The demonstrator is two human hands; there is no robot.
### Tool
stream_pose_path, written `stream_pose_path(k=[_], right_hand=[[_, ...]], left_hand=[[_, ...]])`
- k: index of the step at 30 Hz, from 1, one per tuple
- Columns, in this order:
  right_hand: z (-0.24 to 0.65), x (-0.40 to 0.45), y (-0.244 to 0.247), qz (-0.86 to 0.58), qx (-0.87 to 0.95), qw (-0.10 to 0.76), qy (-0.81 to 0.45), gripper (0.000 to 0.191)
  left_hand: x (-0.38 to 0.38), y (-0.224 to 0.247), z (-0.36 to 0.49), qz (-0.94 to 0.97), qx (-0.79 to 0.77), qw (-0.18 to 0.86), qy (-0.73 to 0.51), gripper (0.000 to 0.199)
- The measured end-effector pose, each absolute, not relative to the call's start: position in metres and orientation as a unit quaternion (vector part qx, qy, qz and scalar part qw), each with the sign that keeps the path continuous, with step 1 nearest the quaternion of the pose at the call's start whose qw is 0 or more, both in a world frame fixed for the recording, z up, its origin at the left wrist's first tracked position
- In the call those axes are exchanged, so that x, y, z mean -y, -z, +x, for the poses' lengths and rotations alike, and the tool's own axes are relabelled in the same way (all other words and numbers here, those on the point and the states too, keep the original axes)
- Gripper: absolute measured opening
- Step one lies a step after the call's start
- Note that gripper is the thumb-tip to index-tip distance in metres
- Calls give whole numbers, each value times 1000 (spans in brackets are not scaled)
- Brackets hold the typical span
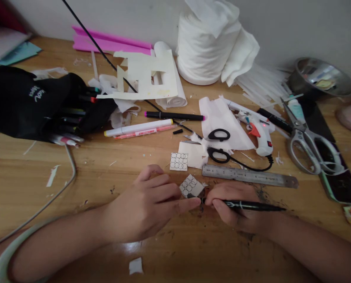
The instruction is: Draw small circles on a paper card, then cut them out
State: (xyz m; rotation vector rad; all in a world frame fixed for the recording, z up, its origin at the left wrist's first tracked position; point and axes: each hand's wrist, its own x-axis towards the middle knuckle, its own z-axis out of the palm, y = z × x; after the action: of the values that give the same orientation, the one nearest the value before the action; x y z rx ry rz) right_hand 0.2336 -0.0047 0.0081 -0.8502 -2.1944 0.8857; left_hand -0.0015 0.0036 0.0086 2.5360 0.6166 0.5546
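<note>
My right hand point(234, 202) is closed around a black pen point(252, 205), its tip end over a small white card point(191, 186) drawn with black circles. My left hand point(152, 204) lies palm down with its fingers at the card's left and lower edge, the index finger stretched towards the pen's tip. A second card with circles point(179, 161) lies flat just beyond, beside a plain white piece of paper point(193, 154). The metal ruler point(249, 175) lies beyond my right hand.
Black-handled scissors point(218, 145), a glue gun point(262, 135), large grey scissors point(303, 145) and a phone point(345, 181) lie at the right. Markers point(138, 127) and a black pen case point(30, 102) are at the left. A white roll point(207, 47) and metal bowl point(320, 78) stand behind.
</note>
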Motion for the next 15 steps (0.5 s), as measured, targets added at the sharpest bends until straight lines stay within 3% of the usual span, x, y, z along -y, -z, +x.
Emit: stream_pose_path(k=[6,10,13,15], right_hand=[[234,10,-8,-304,838,348,-291,17],[235,0,-13,-381,791,348,-328,18],[228,-22,-22,-432,766,276,-388,20],[218,-38,-29,-445,772,173,-419,20]], left_hand=[[-4,-9,-2,924,-223,240,-199,37],[-5,-10,-1,931,-216,217,-196,37],[-4,-10,-1,938,-208,209,-182,40],[-2,-10,-1,942,-206,206,-169,41]])
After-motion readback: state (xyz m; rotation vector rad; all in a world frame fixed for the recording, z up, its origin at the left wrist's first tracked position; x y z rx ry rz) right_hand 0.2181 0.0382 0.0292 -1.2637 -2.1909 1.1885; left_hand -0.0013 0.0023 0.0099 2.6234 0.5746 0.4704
